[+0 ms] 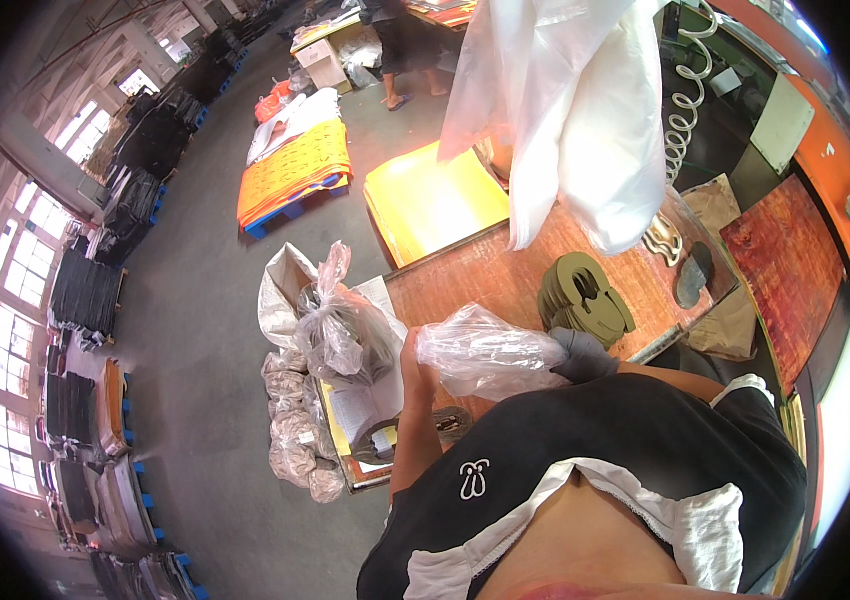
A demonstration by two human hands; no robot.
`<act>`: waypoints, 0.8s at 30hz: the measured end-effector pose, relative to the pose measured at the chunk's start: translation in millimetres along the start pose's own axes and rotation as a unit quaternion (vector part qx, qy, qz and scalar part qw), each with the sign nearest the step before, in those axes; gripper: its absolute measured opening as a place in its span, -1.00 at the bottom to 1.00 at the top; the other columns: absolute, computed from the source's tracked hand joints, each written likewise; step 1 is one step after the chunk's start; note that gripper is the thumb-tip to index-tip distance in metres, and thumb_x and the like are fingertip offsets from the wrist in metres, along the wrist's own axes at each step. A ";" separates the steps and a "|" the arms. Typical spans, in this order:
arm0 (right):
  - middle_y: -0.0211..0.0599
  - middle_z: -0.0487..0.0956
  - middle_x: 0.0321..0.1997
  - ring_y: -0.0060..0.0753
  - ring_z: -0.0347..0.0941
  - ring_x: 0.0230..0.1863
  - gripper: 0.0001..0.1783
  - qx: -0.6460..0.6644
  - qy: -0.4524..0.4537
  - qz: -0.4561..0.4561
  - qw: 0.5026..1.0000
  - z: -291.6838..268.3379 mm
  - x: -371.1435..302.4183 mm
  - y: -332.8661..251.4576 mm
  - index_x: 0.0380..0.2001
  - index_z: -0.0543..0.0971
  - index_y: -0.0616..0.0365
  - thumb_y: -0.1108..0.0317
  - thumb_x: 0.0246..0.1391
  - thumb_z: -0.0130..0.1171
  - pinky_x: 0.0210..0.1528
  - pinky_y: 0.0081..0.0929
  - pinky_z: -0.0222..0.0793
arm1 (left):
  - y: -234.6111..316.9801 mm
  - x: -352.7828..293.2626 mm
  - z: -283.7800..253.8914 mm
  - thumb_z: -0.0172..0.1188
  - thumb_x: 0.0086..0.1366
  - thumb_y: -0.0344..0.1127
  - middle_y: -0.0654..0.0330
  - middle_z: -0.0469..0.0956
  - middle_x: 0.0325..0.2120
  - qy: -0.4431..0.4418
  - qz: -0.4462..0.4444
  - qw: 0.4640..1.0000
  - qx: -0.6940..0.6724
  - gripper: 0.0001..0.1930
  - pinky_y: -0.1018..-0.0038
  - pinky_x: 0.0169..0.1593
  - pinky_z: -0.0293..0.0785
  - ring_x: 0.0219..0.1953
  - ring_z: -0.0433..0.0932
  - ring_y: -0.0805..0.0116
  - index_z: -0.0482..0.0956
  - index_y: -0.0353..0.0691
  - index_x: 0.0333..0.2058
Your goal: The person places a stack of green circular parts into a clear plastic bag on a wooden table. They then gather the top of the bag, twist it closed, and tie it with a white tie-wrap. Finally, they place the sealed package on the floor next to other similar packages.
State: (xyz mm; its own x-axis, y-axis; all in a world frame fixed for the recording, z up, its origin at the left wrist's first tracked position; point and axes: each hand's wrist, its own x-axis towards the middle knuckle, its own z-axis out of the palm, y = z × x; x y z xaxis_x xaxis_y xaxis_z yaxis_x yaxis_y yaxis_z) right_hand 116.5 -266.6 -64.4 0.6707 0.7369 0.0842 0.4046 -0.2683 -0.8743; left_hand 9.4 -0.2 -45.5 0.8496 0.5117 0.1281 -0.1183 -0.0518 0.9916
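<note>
A clear plastic bag (490, 352) is stretched between my two hands over the near part of the worktable (445, 285). My bare left hand (419, 357) is closed on its left end. At the other end my right hand (585, 356), in a grey glove, grips the bag; its fingers are partly hidden. Just beyond the right hand lies a stack of olive-green cut foam pieces (600, 312), curved in shape. Dark cut pieces (451, 425) show beside my left forearm. I cannot make out anything inside the bag.
Large clear plastic sheeting (585, 130) hangs over the table's far side. A tied plastic bag (330, 330) stands at the left edge. Metal cutting dies (663, 240) lie far right. Yellow sheets (435, 200) lie beyond, and a person (400, 50) stands farther back.
</note>
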 end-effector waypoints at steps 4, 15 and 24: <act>-0.16 0.49 -0.51 -0.10 0.45 -0.43 -0.75 -0.006 0.002 -0.009 1.000 0.9 0.3 2.5 -0.45 0.48 0.11 0.36 -0.26 0.30 -0.39 -0.31 0.32 | -3.2 0.8 -0.8 -0.06 0.23 -0.40 0.22 0.49 -0.40 0.000 0.002 1.000 0.003 -0.85 0.58 -0.21 0.35 -0.33 0.43 0.50 0.43 -0.34 -0.30; -0.31 0.46 -0.53 -0.44 0.35 -0.47 -0.79 -0.013 -0.014 -0.011 1.000 -5.0 -0.9 -8.6 -0.46 0.46 0.16 0.28 -0.06 0.23 -0.40 -0.41 0.27 | -1.8 1.5 -0.3 -0.08 0.23 -0.43 0.22 0.50 -0.41 -0.002 0.007 1.000 0.016 -0.85 0.57 -0.21 0.35 -0.33 0.43 0.49 0.44 -0.34 -0.30; -0.14 0.50 -0.46 -0.09 0.46 -0.37 -0.70 -0.022 -0.014 0.007 1.000 -3.4 -0.4 -3.8 -0.39 0.49 0.13 0.36 -0.29 0.31 -0.34 -0.30 0.34 | -1.4 0.0 -0.1 -0.05 0.20 -0.45 0.21 0.50 -0.42 0.002 0.007 1.000 0.006 -0.86 0.56 -0.21 0.36 -0.34 0.44 0.48 0.45 -0.34 -0.30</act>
State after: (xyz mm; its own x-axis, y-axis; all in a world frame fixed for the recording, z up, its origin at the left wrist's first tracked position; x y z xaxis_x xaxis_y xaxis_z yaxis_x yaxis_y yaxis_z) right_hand 116.7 -268.0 -59.4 0.6591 0.7499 0.0570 0.4217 -0.3057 -0.8536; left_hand 9.5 0.0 -47.0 0.8453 0.5151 0.1419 -0.1235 -0.0700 0.9899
